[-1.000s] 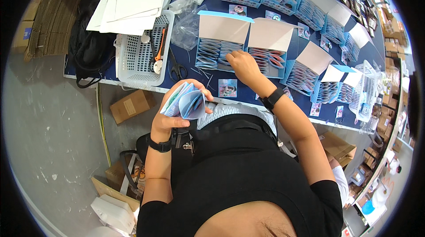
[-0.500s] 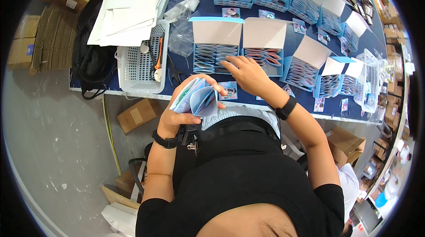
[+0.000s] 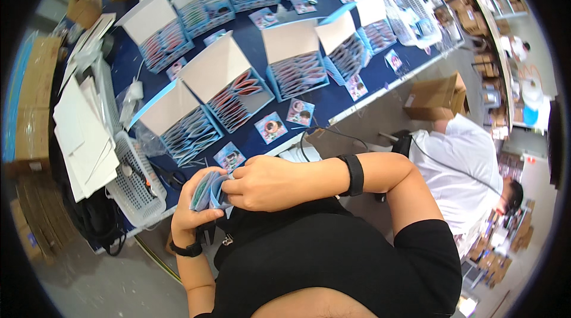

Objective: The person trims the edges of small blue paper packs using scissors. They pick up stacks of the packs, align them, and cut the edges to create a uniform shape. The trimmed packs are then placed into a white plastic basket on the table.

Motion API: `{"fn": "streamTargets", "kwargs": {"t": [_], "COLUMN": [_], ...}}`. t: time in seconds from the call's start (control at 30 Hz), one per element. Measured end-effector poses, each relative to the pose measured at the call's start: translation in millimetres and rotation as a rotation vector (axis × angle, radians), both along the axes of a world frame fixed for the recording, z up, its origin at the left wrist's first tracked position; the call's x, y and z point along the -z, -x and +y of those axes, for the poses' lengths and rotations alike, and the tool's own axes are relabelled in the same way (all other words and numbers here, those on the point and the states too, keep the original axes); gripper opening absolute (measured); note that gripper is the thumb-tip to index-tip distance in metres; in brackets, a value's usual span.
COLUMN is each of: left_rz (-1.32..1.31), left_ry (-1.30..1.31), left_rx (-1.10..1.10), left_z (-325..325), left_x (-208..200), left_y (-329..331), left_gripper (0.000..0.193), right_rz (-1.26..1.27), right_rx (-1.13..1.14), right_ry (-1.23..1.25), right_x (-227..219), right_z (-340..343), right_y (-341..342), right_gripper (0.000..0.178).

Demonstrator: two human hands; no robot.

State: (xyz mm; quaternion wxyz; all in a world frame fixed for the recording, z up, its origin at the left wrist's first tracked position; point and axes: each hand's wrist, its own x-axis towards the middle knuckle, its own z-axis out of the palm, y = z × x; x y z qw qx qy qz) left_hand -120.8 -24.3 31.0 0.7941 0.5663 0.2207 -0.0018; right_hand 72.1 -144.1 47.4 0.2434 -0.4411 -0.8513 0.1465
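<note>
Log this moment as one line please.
left hand: holds blue packets | right hand: at those packets, fingertips hidden | blue table: open boxes, similar packets

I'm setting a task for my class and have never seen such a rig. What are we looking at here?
There is no robot, just a person working with two bare hands. The view comes from a wide fisheye camera worn on the person's head, looking down, so straight edges bend near the rim.

The left hand holds a few blue packets; the right hand's fingers are at them, hiding part.

On the dark blue table stand open boxes filled with packets, with small picture cards beside them. At the left are white sheets and a white basket.
</note>
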Motion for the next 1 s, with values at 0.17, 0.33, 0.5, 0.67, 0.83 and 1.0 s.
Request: {"fn": "streamTargets", "kwargs": {"t": [0.17,0.33,0.5,0.67,0.83,1.0], "left_rz": [0.095,0.074,-0.003,-0.169,-0.234,-0.195], "left_ry": [0.322,0.268,0.484,0.594,0.577,0.574], "left_rx": [0.122,0.291,0.201,0.046,0.058,0.045], "left_z": [-12.1,-15.0,-22.5,-38.6,-57.5,-83.1], "left_x": [-1.1,13.7,6.3,6.5,3.8,-2.3], "left_y": [-27.4,-53.7,-84.2,-113.8,-159.0,-195.6], "left_gripper": [0.073,0.073,0.078,0.079,0.078,0.078], "right_rz": [0.209,0.354,0.545,0.882,0.911,0.856], "right_rx": [0.025,0.056,0.216,0.391,0.372,0.289], "right_ry": [0.258,0.46,0.297,0.308,0.32,0.2], "right_x": [17.2,17.5,5.9,-19.4,-22.4,-23.3], "right_z": [-27.2,-53.7,-61.6,-73.7,-80.3,-95.0], "right_y": [-15.5,-33.9,-61.0,-108.1,-149.7,-193.4], "right_gripper": [0.016,0.021,0.023,0.04,0.029,0.011]}}
